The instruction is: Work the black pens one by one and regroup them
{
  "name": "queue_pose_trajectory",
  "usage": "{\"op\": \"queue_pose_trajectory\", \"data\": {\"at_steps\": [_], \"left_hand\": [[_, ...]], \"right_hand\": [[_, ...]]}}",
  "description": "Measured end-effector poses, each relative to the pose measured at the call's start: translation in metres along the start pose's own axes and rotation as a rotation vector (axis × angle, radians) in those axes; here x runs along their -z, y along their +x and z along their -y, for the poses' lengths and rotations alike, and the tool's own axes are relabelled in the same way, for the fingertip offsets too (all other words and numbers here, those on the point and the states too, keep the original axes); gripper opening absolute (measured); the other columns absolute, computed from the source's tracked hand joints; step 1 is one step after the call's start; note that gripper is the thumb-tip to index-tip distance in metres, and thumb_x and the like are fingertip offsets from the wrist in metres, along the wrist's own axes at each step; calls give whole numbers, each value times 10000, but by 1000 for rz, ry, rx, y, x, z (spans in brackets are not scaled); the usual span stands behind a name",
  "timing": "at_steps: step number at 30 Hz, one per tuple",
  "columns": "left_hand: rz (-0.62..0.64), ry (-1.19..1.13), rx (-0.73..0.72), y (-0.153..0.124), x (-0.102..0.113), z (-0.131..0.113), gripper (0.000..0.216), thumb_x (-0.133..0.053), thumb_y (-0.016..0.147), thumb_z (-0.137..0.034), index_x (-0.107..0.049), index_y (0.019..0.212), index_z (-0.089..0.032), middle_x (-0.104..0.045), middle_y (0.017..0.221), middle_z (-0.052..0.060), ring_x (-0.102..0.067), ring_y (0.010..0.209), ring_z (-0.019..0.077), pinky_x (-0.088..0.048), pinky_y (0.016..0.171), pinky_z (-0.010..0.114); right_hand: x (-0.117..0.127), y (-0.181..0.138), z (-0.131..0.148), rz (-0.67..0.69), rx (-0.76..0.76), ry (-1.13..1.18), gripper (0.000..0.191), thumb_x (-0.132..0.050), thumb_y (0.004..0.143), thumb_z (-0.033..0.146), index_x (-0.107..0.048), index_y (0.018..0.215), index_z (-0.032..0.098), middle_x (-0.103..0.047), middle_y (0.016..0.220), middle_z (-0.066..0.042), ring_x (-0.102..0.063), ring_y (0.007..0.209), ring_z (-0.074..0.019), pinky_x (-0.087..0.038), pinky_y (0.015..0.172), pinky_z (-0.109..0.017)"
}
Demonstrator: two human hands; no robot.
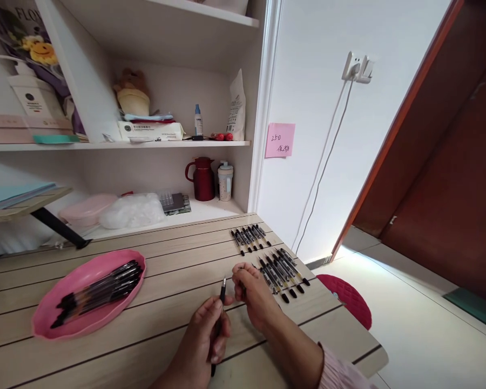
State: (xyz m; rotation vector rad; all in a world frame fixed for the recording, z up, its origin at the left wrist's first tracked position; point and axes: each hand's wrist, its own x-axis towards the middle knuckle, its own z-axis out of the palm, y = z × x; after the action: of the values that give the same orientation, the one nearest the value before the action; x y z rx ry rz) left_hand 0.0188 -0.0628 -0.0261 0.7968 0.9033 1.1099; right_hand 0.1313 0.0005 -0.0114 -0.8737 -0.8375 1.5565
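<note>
My left hand [202, 332] is closed around a black pen [222, 292], whose bare metal tip points up and away from me. Close beside that tip, my right hand [257, 297] is pinched shut; a small dark bit shows at its fingers, too hidden to name. Just right of my right hand lies a row of pens [285, 270] with black ends. Behind it is a second row of pens [249, 237]. On the left, a pink oval tray [38, 319] holds a pile of black pens [105, 292].
The slatted tabletop [178, 248] ends on the right, with a red round stool [344, 294] below the edge. Shelves at the back hold a red jug [203, 181], a cup [225, 181] and a plastic bag [133, 210]. A black-legged stand [60, 227] is at the left.
</note>
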Motion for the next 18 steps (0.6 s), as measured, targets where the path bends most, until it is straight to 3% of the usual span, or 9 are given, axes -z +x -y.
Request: {"op": "queue_pose_trajectory", "data": {"at_steps": [3, 7, 12, 18], "left_hand": [[-21, 45, -20, 1, 0, 0, 266, -480, 780, -445, -512, 846, -189, -452, 577, -60, -242, 340, 6, -121, 347, 176], [-47, 90, 3, 1, 0, 0, 275, -503, 761, -457, -491, 820, -189, -436, 545, -71, -232, 326, 9, -106, 343, 177], [-12, 43, 65, 0, 0, -2, 279, -491, 770, -459, -488, 858, -194, -428, 556, -75, -225, 328, 4, -98, 350, 172], [-7, 27, 49, -1, 0, -2, 262, -469, 789, -448, -484, 833, -191, -438, 555, -69, -218, 337, 2, -93, 355, 174]], "right_hand": [[-4, -4, -6, 106, -24, -106, 304, -654, 628, 415, -493, 610, 158, -363, 412, 100, -273, 344, -22, -236, 381, -182], [-4, -2, -7, 87, 36, -162, 317, -731, 550, 362, -501, 584, 146, -398, 443, 94, -301, 391, -18, -317, 450, -189], [-3, -4, -4, 147, -9, -143, 315, -687, 603, 417, -538, 664, 146, -361, 408, 103, -305, 362, -30, -311, 416, -193], [-1, -4, -5, 103, -2, -174, 346, -579, 683, 490, -515, 687, 150, -495, 562, 52, -379, 382, -29, -242, 385, -181]]}}
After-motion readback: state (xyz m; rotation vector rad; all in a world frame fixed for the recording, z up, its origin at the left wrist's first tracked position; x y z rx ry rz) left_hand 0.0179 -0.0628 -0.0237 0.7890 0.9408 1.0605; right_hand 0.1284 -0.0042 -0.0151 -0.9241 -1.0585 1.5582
